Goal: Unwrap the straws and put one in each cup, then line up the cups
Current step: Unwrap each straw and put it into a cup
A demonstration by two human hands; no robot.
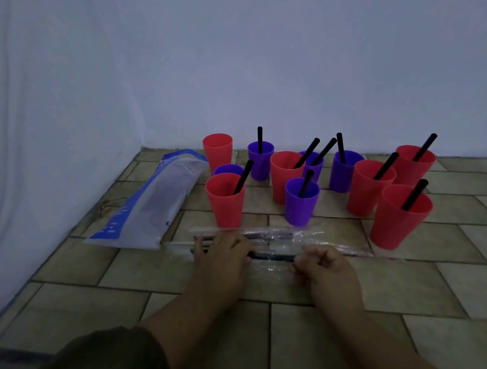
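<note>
Several red and purple cups stand in a loose cluster on the tiled surface; most hold a black straw, such as the near red cup (399, 216) and the near purple cup (301, 202). The far-left red cup (218, 151) and the small purple cup (229, 170) behind the front-left red cup (226, 199) show no straw. A pile of wrapped black straws in clear plastic (272, 241) lies in front of the cups. My left hand (219, 256) rests on its left part, fingers curled over the straws. My right hand (323, 269) pinches the wrapping at its near edge.
A large clear and blue plastic bag (148, 206) lies to the left of the cups. A pale cloth wall rises behind and to the left. The tiled surface (427, 285) stretches to the right and toward me.
</note>
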